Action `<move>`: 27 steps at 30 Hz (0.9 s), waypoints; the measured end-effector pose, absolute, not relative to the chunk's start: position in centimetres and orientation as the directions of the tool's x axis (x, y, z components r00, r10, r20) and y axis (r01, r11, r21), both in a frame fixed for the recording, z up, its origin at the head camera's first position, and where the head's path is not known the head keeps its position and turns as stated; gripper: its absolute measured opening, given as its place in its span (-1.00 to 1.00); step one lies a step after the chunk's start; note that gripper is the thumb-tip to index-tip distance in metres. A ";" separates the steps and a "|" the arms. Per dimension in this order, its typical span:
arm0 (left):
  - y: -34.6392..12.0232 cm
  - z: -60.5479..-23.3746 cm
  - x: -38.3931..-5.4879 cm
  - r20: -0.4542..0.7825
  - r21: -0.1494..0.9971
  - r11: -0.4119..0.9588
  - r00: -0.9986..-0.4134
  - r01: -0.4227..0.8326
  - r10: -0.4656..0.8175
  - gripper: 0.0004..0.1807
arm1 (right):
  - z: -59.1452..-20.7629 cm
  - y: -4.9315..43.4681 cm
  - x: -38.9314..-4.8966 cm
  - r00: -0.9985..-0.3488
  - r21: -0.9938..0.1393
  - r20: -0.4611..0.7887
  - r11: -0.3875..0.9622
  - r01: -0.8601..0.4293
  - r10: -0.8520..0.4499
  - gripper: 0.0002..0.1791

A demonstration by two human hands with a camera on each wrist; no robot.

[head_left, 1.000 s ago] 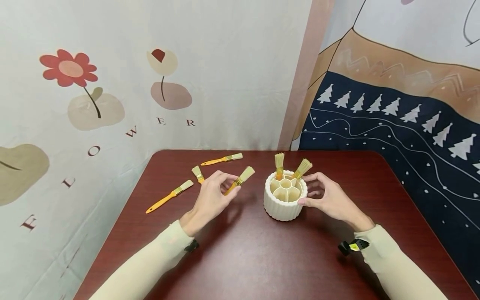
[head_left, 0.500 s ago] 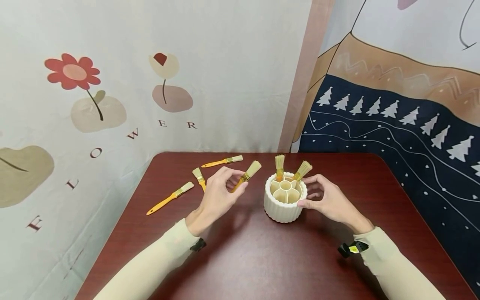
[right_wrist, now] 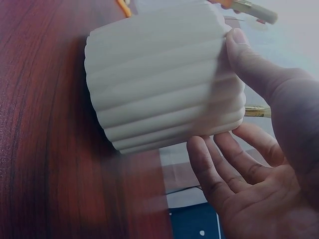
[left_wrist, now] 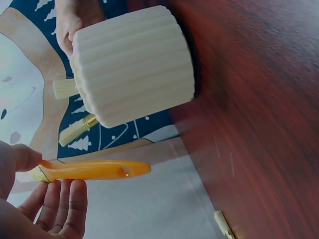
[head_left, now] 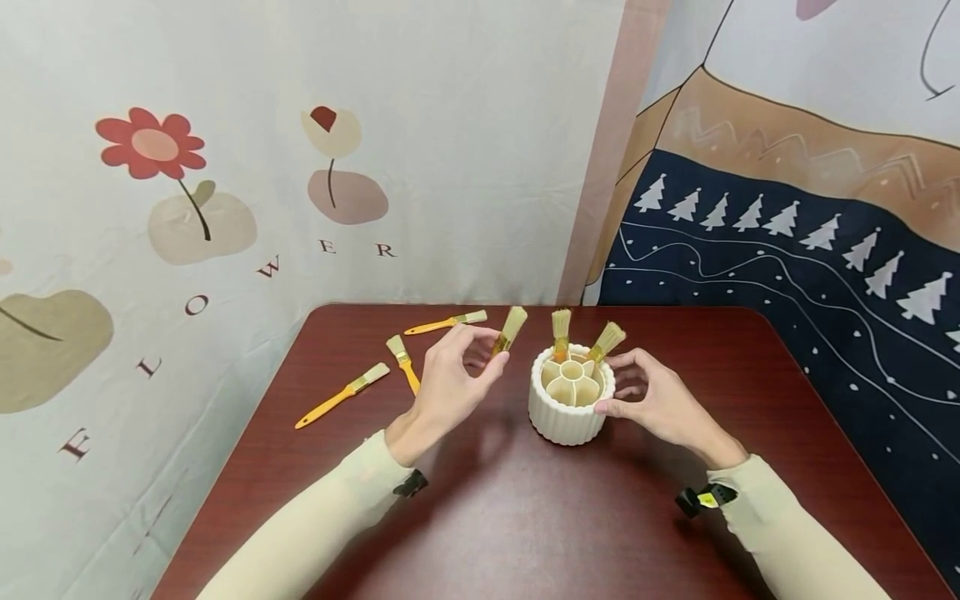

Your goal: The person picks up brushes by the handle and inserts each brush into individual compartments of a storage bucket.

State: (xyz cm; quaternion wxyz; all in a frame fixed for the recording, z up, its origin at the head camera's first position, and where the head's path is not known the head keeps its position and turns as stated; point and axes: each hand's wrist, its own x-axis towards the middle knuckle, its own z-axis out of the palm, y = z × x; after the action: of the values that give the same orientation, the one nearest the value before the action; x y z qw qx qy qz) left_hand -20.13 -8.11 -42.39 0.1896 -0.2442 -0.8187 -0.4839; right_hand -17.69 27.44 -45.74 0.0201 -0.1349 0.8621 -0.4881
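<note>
My left hand point(head_left: 450, 375) pinches a paintbrush point(head_left: 512, 327) near its metal band, bristles upward. In the left wrist view the brush's yellow handle point(left_wrist: 104, 170) extends past the fingers, apart from the holder. A cream, ribbed round brush holder point(head_left: 566, 421) stands on the table, with petal-shaped compartments around a round centre one. Two brushes stand in its back compartments, one nearly upright point(head_left: 561, 333) and one leaning right point(head_left: 607, 340). My right hand point(head_left: 660, 404) grips the holder's right side, thumb at the rim and fingertips against the ribbed wall point(right_wrist: 159, 84).
Left of the holder lie three more yellow-handled brushes: one at the left point(head_left: 343, 396), one partly behind my left hand point(head_left: 403, 362), and one near the back edge point(head_left: 446, 322). Printed cloths point(head_left: 465, 167) hang behind the dark red table point(head_left: 510, 517).
My left hand has moved right and slightly up with the paintbrush, closer to the holder, and the brush stands more upright. My right hand and the holder have stayed in place.
</note>
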 end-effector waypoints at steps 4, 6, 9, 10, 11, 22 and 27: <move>-7.5 -41.9 -20.1 0.565 0.708 0.384 -0.801 0.593 0.196 -0.69 | -45.7 27.4 -17.7 -0.962 -0.850 0.101 0.481 -0.215 -0.253 -0.21; -7.2 -41.6 -20.1 0.572 0.716 0.365 -0.800 0.595 0.183 -0.70 | -45.7 27.4 -17.6 -0.962 -0.853 0.105 0.476 -0.217 -0.252 -0.22; -6.8 -41.3 -20.1 0.578 0.726 0.344 -0.800 0.595 0.163 -0.70 | -45.7 27.3 -17.6 -0.962 -0.855 0.112 0.469 -0.221 -0.250 -0.24; -6.7 -41.2 -20.1 0.579 0.730 0.338 -0.800 0.594 0.157 -0.70 | -45.7 27.3 -17.6 -0.962 -0.856 0.115 0.467 -0.223 -0.249 -0.25; -6.5 -41.0 -20.1 0.580 0.732 0.333 -0.800 0.594 0.152 -0.69 | -45.7 27.3 -17.6 -0.961 -0.856 0.117 0.465 -0.225 -0.249 -0.25; -5.7 -40.5 -20.0 0.585 0.748 0.308 -0.803 0.587 0.111 -0.69 | -45.8 27.3 -17.6 -0.963 -0.854 0.115 0.470 -0.221 -0.244 -0.24; -5.4 -40.4 -20.0 0.585 0.751 0.300 -0.804 0.587 0.108 -0.67 | -45.8 27.3 -17.6 -0.963 -0.857 0.112 0.467 -0.218 -0.244 -0.24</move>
State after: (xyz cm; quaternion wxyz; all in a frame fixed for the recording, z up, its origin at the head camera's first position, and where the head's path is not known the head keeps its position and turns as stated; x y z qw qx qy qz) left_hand -19.95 -5.41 -40.37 0.2188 -0.2242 -0.7760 -0.5474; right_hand -17.64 27.26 -45.83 0.0130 -0.1348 0.8564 -0.4983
